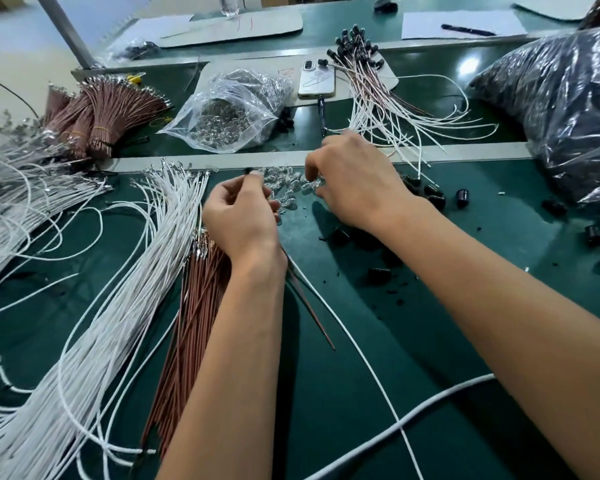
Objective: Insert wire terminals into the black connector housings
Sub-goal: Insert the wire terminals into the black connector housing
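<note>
Black connector housing [247,171], small and dark, pinched at the curled fingers [253,183] of the left hand [238,216], with one white wire [347,336] and one brown wire [310,308] trailing below the wrist across the green counter [413,341]. Right hand [355,183], fingers bent down into a heap of clear bulbs [291,185]; whether they grip one cannot be told. Loose black housings [433,197] lie just right of that hand, white wire bundle [125,306] and brown wire bundle [187,348] to the left.
</note>
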